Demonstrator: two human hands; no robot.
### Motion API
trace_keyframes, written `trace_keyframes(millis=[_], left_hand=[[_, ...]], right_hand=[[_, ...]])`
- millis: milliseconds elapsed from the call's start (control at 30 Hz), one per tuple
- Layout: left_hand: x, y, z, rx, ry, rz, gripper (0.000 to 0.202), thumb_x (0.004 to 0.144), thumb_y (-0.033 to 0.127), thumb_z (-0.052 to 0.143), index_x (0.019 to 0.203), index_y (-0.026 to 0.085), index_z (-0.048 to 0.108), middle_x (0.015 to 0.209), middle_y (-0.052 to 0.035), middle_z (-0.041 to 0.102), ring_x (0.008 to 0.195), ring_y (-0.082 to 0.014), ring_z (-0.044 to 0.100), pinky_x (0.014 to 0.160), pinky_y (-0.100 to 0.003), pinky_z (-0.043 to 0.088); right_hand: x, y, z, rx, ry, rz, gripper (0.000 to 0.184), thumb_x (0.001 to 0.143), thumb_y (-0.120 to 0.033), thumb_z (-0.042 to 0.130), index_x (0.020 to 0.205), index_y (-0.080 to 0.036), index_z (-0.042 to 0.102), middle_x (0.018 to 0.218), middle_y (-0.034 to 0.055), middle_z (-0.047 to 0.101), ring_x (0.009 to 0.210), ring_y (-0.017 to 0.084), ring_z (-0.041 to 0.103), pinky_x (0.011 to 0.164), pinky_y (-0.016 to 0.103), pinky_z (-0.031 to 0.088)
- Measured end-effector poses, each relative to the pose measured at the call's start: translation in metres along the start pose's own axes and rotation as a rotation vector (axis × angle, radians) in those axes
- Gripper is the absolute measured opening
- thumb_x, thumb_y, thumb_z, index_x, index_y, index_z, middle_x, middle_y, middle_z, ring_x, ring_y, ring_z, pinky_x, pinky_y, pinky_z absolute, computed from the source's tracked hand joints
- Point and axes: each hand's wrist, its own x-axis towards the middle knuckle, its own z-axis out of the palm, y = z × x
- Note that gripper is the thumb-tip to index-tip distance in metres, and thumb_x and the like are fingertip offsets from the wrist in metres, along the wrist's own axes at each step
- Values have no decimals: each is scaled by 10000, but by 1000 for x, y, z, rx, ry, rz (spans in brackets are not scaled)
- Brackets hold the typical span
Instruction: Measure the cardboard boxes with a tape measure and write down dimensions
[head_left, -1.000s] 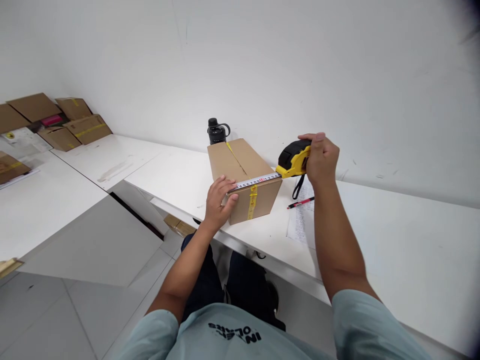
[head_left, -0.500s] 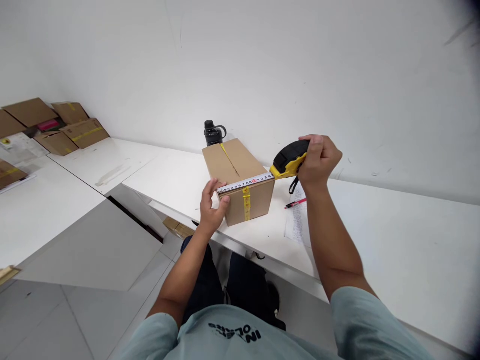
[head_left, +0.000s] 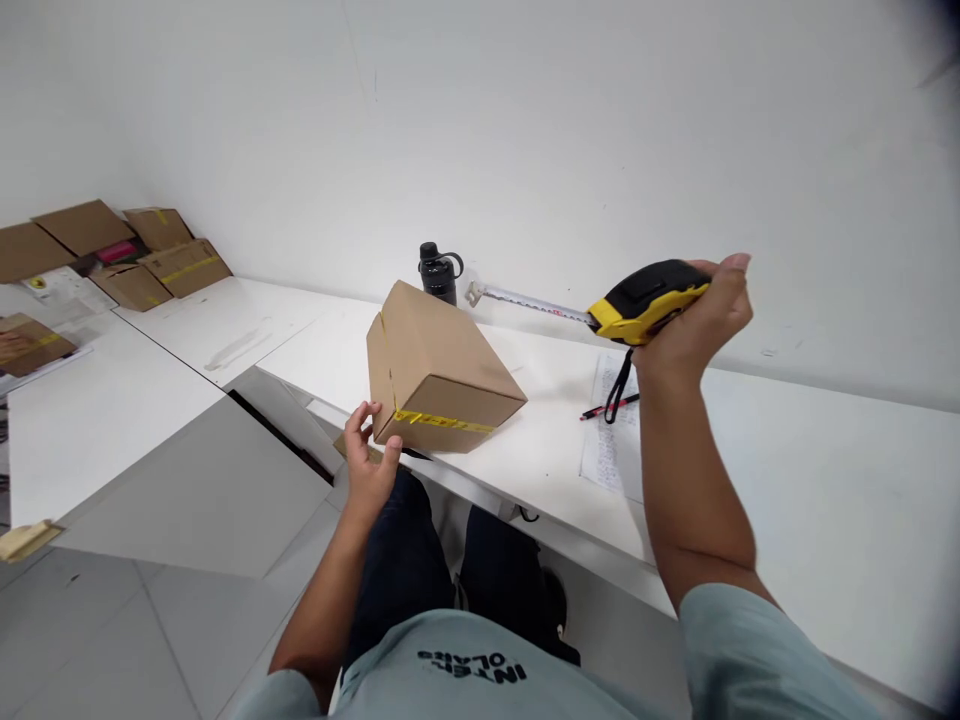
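A cardboard box with yellow tape leans tilted at the table's front edge. My left hand grips its lower left corner, with thumb on the taped end and fingers on the side. Raised to the right of the box, my right hand is wrapped round a yellow and black tape measure. Its blade sticks out to the left, behind and above the box, with the metal hook at its tip free of the cardboard. A black wrist strap dangles from the tape measure.
Behind the box stands a black bottle. A red and black pen lies on a handwritten sheet. Several cardboard boxes sit at the far left, where another person's hand shows. The wall bounds the white table.
The tape blade has come off the box's top edge, and my right hand has moved it up and right. My left hand has tipped the box over towards the left.
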Motion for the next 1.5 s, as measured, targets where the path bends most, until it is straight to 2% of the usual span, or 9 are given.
trace_keyframes(millis=[167, 367, 467, 667, 867, 1033, 1200, 1333, 1500], left_hand=[[-33, -4, 3, 156, -100, -14, 638, 1026, 463, 654, 1581, 258, 417, 1516, -181, 564, 1402, -293, 603, 1084, -465, 583], [-66, 13, 17, 329, -559, 194, 631, 1021, 368, 625, 1604, 216, 435, 1554, -215, 571, 1434, -342, 594, 1120, -534, 569], [-73, 21, 20, 306, -679, 322, 512, 1042, 353, 589, 1530, 212, 529, 1510, -198, 629, 1385, -321, 637, 1097, -512, 585], [-52, 19, 18, 323, -454, 300, 396, 1059, 311, 555, 1447, 231, 585, 1416, -174, 686, 1322, -302, 676, 1061, -496, 602], [-19, 10, 18, 408, -283, 363, 474, 1056, 307, 589, 1520, 229, 532, 1534, -215, 571, 1440, -345, 571, 1132, -568, 535], [-12, 12, 28, 411, -386, 394, 595, 1062, 376, 593, 1618, 219, 449, 1636, -229, 486, 1518, -358, 495, 1179, -564, 500], [-22, 16, 38, 404, -494, 407, 521, 1060, 401, 594, 1548, 220, 571, 1681, -224, 451, 1521, -379, 498, 1164, -567, 509], [-32, 17, 44, 376, -548, 362, 515, 1041, 422, 620, 1525, 248, 610, 1634, -178, 532, 1556, -390, 450, 1191, -593, 480], [-34, 17, 49, 363, -568, 339, 550, 1034, 430, 622, 1545, 229, 591, 1582, -173, 579, 1557, -402, 435, 1180, -599, 483]], right_hand=[[-21, 14, 14, 29, -41, 87, 519, 965, -722, 497, 773, -249, 586, 758, 55, 587, 676, 196, 585, 590, 358, 511], [-58, 5, 18, -139, -241, -190, 619, 953, -796, 508, 861, -214, 696, 818, 46, 652, 786, 206, 639, 736, 377, 540], [-61, 3, 17, -153, -253, -259, 633, 957, -792, 513, 891, -195, 712, 872, 62, 692, 831, 213, 666, 785, 389, 543], [-64, 2, 19, -180, -252, -254, 567, 956, -763, 551, 937, -213, 687, 976, 63, 714, 955, 225, 687, 896, 409, 551], [-81, 16, 28, -166, -258, -242, 605, 910, -813, 576, 1021, -225, 664, 1013, 61, 683, 989, 233, 669, 938, 424, 542], [-99, 26, 36, -172, -361, -310, 646, 892, -848, 559, 1052, -229, 657, 1012, 66, 650, 991, 251, 658, 948, 446, 546], [-106, 32, 34, -203, -432, -357, 578, 931, -778, 579, 1087, -227, 659, 1035, 77, 648, 1009, 261, 654, 961, 465, 543], [-106, 46, 24, -290, -490, -575, 598, 925, -797, 567, 1121, -239, 654, 1052, 114, 622, 1029, 310, 622, 965, 542, 535], [-104, 54, 14, -473, -780, -877, 487, 909, -735, 656, 1100, -288, 679, 1020, 113, 633, 1022, 318, 618, 943, 557, 541]])
